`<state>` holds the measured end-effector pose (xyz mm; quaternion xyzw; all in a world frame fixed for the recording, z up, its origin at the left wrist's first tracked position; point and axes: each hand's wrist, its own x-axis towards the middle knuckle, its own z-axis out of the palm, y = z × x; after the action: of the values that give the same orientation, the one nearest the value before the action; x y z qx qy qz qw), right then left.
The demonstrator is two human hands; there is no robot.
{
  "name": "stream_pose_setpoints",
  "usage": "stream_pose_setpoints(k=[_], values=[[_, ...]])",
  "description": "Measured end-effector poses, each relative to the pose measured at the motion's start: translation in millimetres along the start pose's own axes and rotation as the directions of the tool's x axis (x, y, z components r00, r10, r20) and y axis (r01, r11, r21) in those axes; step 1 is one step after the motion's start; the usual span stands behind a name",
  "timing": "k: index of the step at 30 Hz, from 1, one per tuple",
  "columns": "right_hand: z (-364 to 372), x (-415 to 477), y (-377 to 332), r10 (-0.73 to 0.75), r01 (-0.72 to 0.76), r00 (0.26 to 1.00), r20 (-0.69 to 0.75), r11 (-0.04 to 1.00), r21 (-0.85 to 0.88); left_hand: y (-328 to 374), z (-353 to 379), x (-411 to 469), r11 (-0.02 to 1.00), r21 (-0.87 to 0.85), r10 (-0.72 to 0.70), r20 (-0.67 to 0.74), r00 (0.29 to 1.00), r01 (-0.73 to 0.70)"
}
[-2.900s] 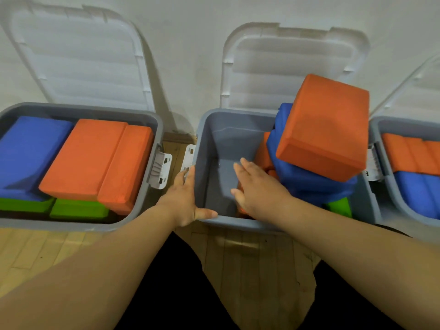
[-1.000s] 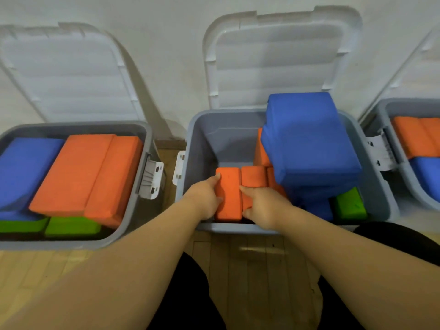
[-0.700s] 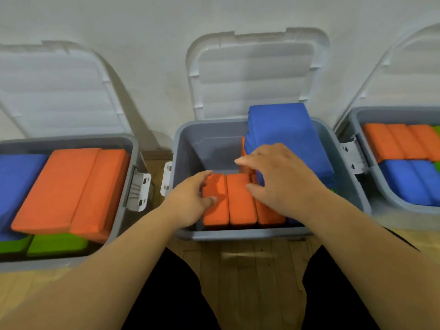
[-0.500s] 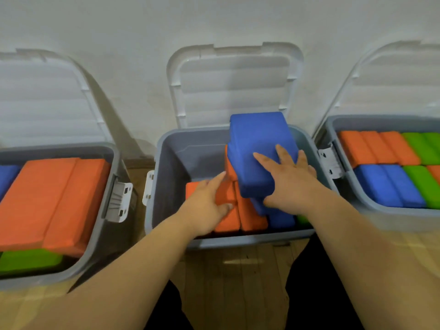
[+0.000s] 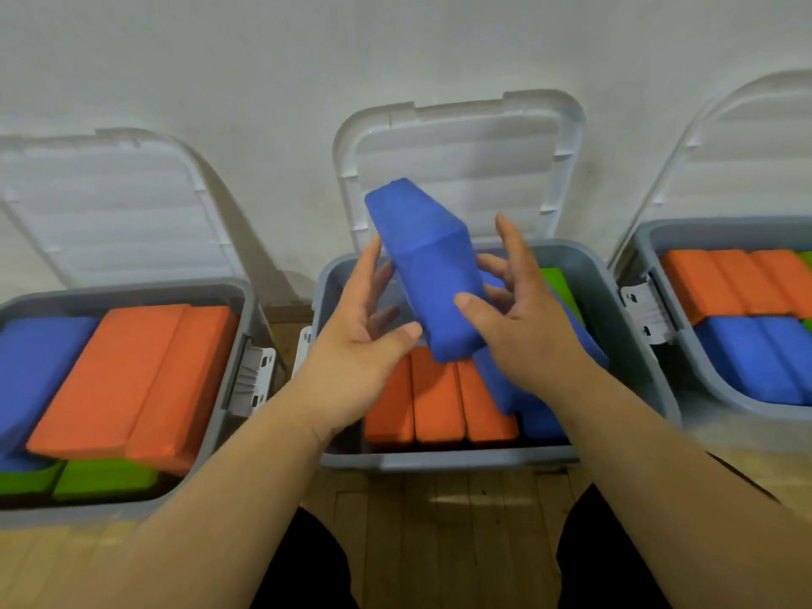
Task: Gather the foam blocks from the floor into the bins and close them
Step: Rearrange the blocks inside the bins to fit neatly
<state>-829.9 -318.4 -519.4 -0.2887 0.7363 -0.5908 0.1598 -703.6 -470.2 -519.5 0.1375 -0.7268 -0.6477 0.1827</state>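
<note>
Head: three bins [image 5: 444, 462], one held block [image 5: 428, 274].

Plain white wall [image 5: 263, 59] above pale wooden floor [image 5: 461, 542]

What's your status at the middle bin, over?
Left hand and right hand both hold blue block, tilted above middle bin. Three orange blocks side by side at front. Bin lid open, nothing in the way.

The rectangular foam block [image 5: 433, 274] I hold is plain blue. My grey plastic bin [image 5: 439, 461] shows three orange foam blocks [image 5: 437, 397] and a green foam block [image 5: 558, 285] (its ribbed plastic lid [image 5: 461, 169] is white).
</note>
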Motion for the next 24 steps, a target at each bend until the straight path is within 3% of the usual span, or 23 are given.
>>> stream_pose_setpoints(k=[2, 8, 13, 16, 18, 19, 21, 22, 24], values=[[12.3, 2.6, 6.2, 0.001, -0.002, 1.000, 0.022, 0.999, 0.043, -0.8, 0.0, 2.8, 1.000, -0.005, -0.018, -0.035, 0.999, 0.018], [17.0, 6.9, 21.1, 0.055, -0.052, 0.993, 0.102, 0.998, -0.036, -23.1, 0.9, 1.4, 0.954, 0.295, -0.057, -0.008, 0.998, 0.057], [13.0, 16.7, 27.7, 0.114, -0.137, 0.969, 0.221, 0.986, 0.091, -29.5, 8.4, 18.7, 0.823, 0.568, -0.030, -0.017, 0.999, 0.034], [-4.3, 23.6, 26.7, 0.055, -0.028, 0.988, 0.144, 0.982, -0.185, -35.5, 10.9, 28.8, 0.789, 0.610, -0.047, -0.066, 0.997, 0.078], [-27.1, 32.5, 42.8, 0.058, -0.040, 0.998, 0.015, 0.835, -0.549, -36.7, 11.3, 34.8, 0.771, 0.628, -0.060, -0.098, 0.993, 0.108], [-38.1, 34.8, 53.5, 0.174, -0.154, 0.984, -0.040, 0.716, -0.681, -37.1, 11.3, 38.6, 0.767, 0.631, -0.061, -0.108, 0.992, 0.116], [-51.7, 33.3, 71.2, 0.495, -0.414, 0.859, -0.132, 0.521, -0.746, -38.0, 12.5, 46.9, 0.766, 0.630, -0.071, -0.113, 0.991, 0.127], [-53.6, 32.1, 79.0, 0.587, -0.487, 0.797, -0.142, 0.486, -0.726, -39.2, 14.1, 51.4, 0.768, 0.626, -0.081, -0.113, 0.990, 0.134], [-54.0, 31.2, 88.1, 0.613, -0.527, 0.776, -0.148, 0.502, -0.686, -42.6, 19.9, 59.3, 0.771, 0.619, -0.101, -0.111, 0.989, 0.148]])
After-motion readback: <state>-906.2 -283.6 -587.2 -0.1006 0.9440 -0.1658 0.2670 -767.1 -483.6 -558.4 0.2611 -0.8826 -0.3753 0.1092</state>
